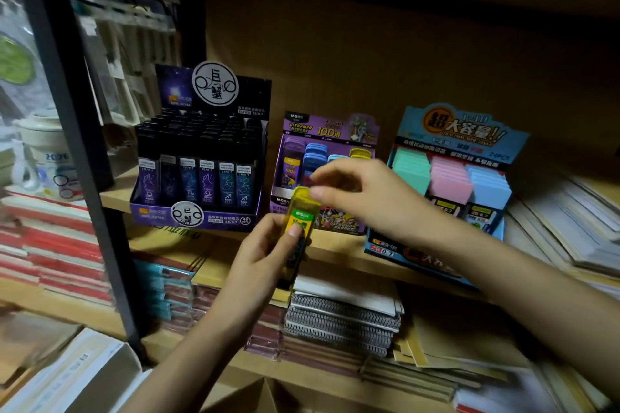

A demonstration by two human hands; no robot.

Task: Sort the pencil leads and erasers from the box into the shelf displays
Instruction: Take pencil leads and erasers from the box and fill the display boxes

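My left hand [265, 245] grips a yellow pencil-lead case [299, 221] with a green label, held upright in front of the shelf edge. My right hand [362, 191] reaches in from the right, and its fingertips touch the top of that case. Right behind them stands the purple display [292, 151] holding purple, blue and yellow lead cases. A dark purple display [201, 157] full of black lead tubes is to its left. A blue display [459, 144] with green, pink and blue cases sits to the right.
The displays stand on a wooden shelf [335, 255]. Below it lie spiral notebooks [342, 315] and stacked exercise books [67, 245]. A black upright post [77, 131] stands at the left. Paper stacks [570, 221] fill the right end, and cardboard flaps [255, 396] show at the bottom edge.
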